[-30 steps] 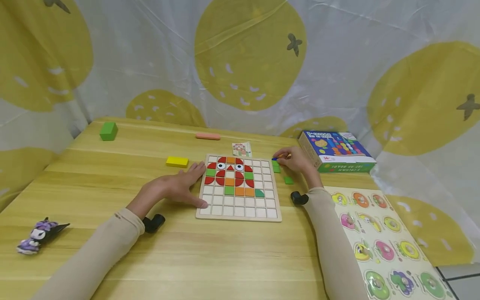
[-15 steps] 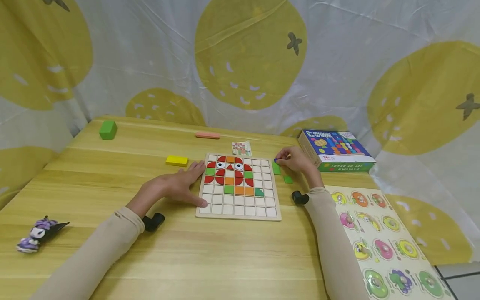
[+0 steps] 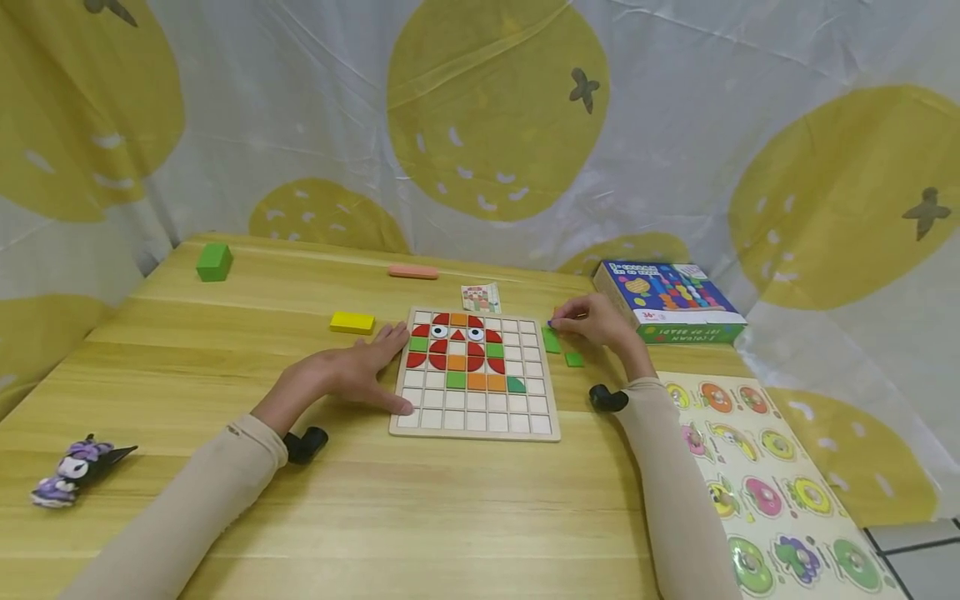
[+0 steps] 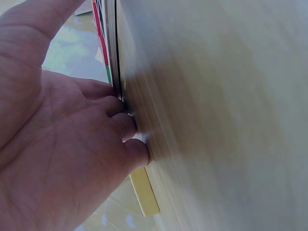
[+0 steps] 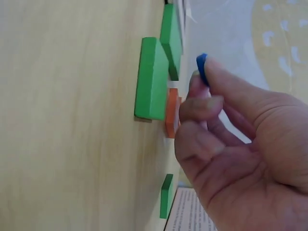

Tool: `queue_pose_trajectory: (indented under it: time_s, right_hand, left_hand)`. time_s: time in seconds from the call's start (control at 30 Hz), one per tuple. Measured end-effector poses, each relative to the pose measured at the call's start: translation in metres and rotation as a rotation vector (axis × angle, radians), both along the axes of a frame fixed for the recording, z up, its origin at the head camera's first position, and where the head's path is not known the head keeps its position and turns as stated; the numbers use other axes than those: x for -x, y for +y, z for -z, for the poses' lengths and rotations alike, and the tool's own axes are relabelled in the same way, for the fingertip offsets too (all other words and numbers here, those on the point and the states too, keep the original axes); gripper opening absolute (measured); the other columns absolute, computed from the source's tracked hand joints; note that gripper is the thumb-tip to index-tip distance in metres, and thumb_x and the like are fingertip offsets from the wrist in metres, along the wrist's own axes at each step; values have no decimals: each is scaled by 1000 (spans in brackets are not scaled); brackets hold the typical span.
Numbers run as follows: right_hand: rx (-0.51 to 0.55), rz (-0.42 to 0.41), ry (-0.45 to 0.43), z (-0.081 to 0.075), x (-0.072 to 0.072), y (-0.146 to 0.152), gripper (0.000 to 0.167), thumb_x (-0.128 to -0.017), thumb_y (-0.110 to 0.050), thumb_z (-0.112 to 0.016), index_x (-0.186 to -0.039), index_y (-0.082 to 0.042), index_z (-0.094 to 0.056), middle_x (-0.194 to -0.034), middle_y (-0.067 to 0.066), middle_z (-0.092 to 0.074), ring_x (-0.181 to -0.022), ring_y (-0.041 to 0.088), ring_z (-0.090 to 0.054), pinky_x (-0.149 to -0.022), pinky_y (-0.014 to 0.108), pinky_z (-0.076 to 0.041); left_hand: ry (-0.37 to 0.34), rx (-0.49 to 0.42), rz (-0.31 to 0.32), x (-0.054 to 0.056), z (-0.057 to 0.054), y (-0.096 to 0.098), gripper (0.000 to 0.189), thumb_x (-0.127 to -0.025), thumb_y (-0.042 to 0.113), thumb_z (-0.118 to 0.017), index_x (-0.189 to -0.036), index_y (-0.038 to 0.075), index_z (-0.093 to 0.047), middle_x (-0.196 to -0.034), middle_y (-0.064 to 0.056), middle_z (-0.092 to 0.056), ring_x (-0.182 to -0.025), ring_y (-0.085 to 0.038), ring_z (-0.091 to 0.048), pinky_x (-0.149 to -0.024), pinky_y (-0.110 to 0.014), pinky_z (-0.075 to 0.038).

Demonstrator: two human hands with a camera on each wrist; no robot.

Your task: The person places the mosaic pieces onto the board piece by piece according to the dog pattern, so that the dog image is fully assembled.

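A square wooden grid board (image 3: 476, 422) bears red, orange, green and white-eyed tiles forming a face-like picture. My left hand (image 3: 351, 372) lies along its left side, fingers extended at the edge and thumb near the lower left corner. To the right of the board, my right hand (image 3: 597, 322) pinches a small blue tile (image 5: 202, 71) between thumb and fingertips, which hide part of it. Below that hand lie green tiles (image 5: 150, 79) and an orange tile (image 5: 172, 114). Another green tile (image 3: 574, 359) lies apart, nearer the forearm.
Behind the board lies a small picture card (image 3: 481, 297). A blue game box (image 3: 670, 296) and a fruit puzzle board (image 3: 761, 467) occupy the right side. Leftward are a yellow block (image 3: 352, 322), a green block (image 3: 214, 262) and a figurine (image 3: 75, 471); a pink stick (image 3: 412, 272) lies at the back.
The blue tile has turned in my right fingers and shows less of its length in the head view. My right wrist has shifted slightly right. My left hand stays at the board.
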State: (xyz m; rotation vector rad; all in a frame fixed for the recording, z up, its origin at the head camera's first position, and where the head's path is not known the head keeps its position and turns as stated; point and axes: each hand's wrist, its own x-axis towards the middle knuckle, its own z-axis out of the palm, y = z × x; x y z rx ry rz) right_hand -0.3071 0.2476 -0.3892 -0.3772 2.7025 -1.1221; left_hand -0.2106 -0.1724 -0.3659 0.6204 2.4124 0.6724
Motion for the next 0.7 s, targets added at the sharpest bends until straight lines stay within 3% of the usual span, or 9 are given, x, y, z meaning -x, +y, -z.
queue_pose_trajectory:
  time_s: [0.3, 0.43, 0.7]
  right_hand:
    - [198, -91, -157, -5, -26, -10, 19, -103, -11, -75, -112, 5, -81, -85, 9, -77, -68, 13, -63, -66, 23, -55]
    - [196, -160, -218, -5, -38, -19, 14, -101, -8, -77, -107, 4, -82, -83, 6, -77, -64, 12, -59, -61, 21, -50]
    - [119, -280, -197, -9, -50, -25, 9, -98, -5, -79, -101, 1, -84, -80, 5, -77, -61, 12, -55, -57, 20, -45]
  left_hand:
    - [6, 2, 7, -1, -1, -2, 127, -91, 53, -84, -171, -3, -3, -178, -27, 7, -165, -48, 5, -130, -69, -4]
    - [11, 1, 11, -1, -1, -2, 127, -91, 54, -83, -171, -4, -3, -178, -28, 7, -165, -48, 5, -130, -69, -4]
    - [20, 1, 16, 0, 0, -1, 128, -90, 55, -84, -171, -4, -3, -178, -29, 6, -164, -49, 5, -129, -70, -4]
